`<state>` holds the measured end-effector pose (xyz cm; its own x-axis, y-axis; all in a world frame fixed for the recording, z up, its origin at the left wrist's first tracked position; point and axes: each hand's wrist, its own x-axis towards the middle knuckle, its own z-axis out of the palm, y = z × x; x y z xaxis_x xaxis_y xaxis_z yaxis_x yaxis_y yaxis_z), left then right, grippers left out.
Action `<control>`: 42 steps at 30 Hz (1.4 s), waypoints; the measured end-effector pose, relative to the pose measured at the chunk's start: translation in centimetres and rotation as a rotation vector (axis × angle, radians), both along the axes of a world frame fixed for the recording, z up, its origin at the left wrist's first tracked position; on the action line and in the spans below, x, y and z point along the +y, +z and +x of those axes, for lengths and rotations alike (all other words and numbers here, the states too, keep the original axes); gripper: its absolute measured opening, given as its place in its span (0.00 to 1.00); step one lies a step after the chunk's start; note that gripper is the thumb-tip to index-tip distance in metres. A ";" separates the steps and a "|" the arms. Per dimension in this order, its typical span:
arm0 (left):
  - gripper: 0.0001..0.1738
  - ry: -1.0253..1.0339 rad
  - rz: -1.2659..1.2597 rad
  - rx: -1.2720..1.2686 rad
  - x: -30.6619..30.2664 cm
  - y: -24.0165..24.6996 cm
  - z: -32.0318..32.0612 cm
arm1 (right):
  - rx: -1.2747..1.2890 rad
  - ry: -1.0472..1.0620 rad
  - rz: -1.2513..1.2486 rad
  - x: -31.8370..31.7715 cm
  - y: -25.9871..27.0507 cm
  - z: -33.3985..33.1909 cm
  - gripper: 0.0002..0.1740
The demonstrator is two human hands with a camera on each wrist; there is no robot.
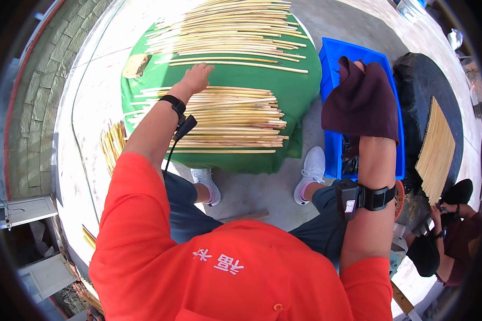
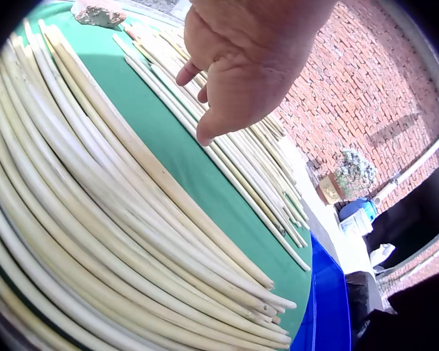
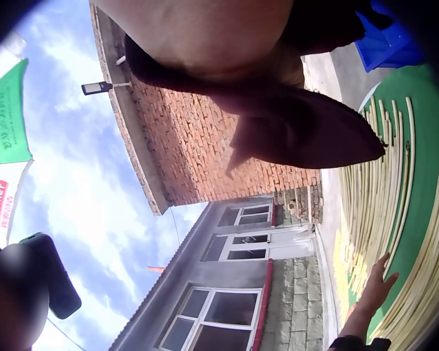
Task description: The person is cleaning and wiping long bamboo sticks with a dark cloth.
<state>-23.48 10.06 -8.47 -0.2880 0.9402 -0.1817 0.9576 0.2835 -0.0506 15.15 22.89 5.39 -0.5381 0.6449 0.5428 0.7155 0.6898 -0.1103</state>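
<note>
My left hand (image 1: 197, 78) is over the green-covered table (image 1: 230, 76), between two groups of long pale sticks. Its fingers are extended and hold nothing; in the left wrist view the thumb overlaps the edge of the far sticks (image 2: 241, 164). The near bundle of sticks (image 1: 230, 117) lies under and beside my left wrist. My right hand (image 3: 212, 33) holds a dark maroon cloth (image 1: 359, 104) above a blue crate (image 1: 331, 51). The cloth drapes over this hand and hides most of its fingers.
A rough stone (image 1: 136, 65) sits at the table's left edge. Right of the crate, a flat bundle of sticks (image 1: 436, 147) lies on black sheeting (image 1: 418, 75), with another person (image 1: 460, 235) close by. More sticks (image 1: 112, 144) stand left of the table.
</note>
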 end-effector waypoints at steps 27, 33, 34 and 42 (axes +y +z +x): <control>0.07 -0.076 0.225 0.124 7.2 -3.7 1.2 | 0.315 0.278 -0.016 3.0 -6.1 -0.5 0.12; 0.10 0.065 0.620 -0.164 6.7 11.4 4.8 | 0.034 0.076 -0.122 -3.2 2.9 -2.3 0.09; 0.10 0.034 0.749 -0.250 6.2 13.7 5.0 | -0.090 0.082 -0.140 -3.5 3.3 -2.5 0.11; 0.12 -0.101 1.273 -1.361 -2.7 23.8 11.1 | -0.018 0.122 -0.418 -4.9 5.1 -4.0 0.13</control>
<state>-12.34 7.36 15.31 -0.5088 0.6811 0.5266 0.1671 -0.5219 0.8365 11.11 18.03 10.47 -0.6312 0.7382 0.2382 0.6355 0.6682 -0.3867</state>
